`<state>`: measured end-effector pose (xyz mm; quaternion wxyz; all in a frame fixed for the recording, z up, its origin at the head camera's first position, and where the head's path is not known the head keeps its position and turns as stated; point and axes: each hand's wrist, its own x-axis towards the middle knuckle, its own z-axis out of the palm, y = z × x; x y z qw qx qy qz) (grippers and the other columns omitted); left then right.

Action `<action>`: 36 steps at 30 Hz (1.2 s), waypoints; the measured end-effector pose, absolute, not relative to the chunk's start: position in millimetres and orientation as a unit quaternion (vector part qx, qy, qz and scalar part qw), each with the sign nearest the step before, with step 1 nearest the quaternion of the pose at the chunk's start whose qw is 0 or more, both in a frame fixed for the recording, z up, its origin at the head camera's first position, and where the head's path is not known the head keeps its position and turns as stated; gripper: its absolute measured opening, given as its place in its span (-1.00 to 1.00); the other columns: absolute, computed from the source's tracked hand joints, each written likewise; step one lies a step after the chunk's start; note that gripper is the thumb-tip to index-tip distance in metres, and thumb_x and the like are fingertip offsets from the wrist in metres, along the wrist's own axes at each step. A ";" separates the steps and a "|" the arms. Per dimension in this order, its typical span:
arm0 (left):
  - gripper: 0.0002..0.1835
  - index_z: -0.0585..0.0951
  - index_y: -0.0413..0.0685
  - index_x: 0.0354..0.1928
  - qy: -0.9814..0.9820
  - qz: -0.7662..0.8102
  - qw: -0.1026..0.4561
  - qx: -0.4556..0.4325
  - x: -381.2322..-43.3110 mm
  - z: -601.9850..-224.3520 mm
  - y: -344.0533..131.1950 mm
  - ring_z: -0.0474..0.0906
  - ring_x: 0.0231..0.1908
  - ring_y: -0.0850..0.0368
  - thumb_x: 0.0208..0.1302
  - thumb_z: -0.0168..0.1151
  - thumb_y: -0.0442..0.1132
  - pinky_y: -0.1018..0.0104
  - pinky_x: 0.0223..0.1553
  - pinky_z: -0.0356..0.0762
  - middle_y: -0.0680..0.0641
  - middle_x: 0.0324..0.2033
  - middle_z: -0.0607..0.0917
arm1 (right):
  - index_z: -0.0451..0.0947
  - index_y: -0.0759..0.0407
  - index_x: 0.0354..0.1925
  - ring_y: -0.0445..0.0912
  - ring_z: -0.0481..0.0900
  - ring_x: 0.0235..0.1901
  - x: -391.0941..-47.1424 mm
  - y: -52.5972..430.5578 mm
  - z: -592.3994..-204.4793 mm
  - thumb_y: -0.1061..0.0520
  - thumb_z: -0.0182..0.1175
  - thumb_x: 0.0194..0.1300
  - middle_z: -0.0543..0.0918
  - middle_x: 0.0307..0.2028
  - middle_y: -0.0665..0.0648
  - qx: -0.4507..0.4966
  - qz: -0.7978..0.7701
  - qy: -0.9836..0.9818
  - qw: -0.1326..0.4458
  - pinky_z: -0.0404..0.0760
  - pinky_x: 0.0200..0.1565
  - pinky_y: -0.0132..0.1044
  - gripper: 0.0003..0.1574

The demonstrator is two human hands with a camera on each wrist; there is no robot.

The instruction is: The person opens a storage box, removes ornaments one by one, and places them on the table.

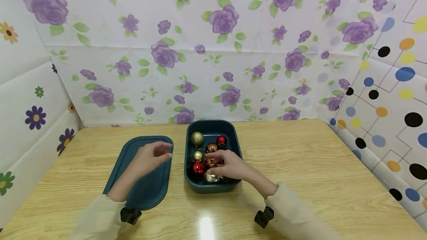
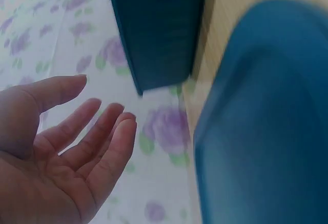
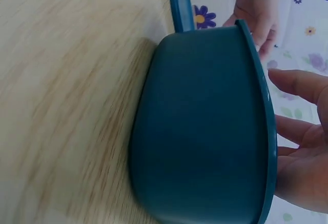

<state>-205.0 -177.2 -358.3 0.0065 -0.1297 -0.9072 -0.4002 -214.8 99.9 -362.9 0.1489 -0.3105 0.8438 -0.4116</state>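
Note:
A deep teal box stands on the table, filled with shiny Christmas baubles: a glittery gold bauble at the back left, a smooth gold bauble, a red bauble, a copper bauble and others. My right hand reaches over the box's right side, thumb and fingers apart just above the baubles; in the right wrist view its fingertips are partly hidden behind the rim. My left hand hovers over a flat teal lid, fingers loosely bent with nothing between them.
The wooden table extends to both sides, and the lid lies left of the box with a narrow strip of wood between. Behind rises a flowered cloth wall; a dotted cloth wall borders the right. Each wrist wears a black camera mount.

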 end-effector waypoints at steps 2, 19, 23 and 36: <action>-0.62 0.51 -0.16 0.08 -0.902 -0.412 0.009 -0.130 -206.3 -360.7 -167.7 0.55 -0.16 -0.05 0.24 0.17 -0.20 0.13 -0.25 0.53 -0.16 -0.15 0.63 | 0.38 0.30 0.19 0.03 0.52 -0.12 -214.4 103.5 -363.7 0.12 0.24 0.18 0.53 -0.02 0.26 -0.310 -0.404 0.847 0.151 0.48 -0.28 -0.38 -0.38; -0.41 0.21 -0.05 0.33 -0.803 -0.585 -0.106 -0.053 -217.7 -381.4 -125.7 0.26 0.18 -0.23 0.27 0.11 -0.31 0.08 -0.16 0.54 -0.29 0.29 0.15 | 0.57 0.27 -0.04 -0.06 0.55 -0.26 -215.8 106.0 -366.8 0.17 0.38 -0.01 0.59 -0.15 0.15 -0.371 -0.286 0.877 0.104 0.50 -0.27 -0.40 -0.49; -0.43 0.23 -0.05 0.32 -0.791 -0.597 -0.122 -0.046 -219.8 -383.6 -124.5 0.25 0.17 -0.25 0.28 0.08 -0.36 0.06 -0.17 0.54 -0.32 0.29 0.13 | 0.59 0.27 -0.07 -0.12 0.54 -0.32 -217.5 104.3 -367.8 0.17 0.41 -0.05 0.60 -0.21 0.12 -0.382 -0.271 0.878 0.100 0.49 -0.32 -0.44 -0.49; -0.46 0.29 -0.12 0.29 -0.790 -0.602 -0.113 -0.035 -220.5 -387.4 -119.6 0.35 0.10 -0.18 0.26 0.06 -0.43 0.11 -0.23 0.56 -0.30 0.26 0.23 | 0.61 0.29 -0.11 -0.18 0.54 -0.36 -217.6 101.6 -367.0 0.19 0.40 -0.03 0.65 -0.25 0.09 -0.392 -0.260 0.876 0.109 0.48 -0.33 -0.47 -0.55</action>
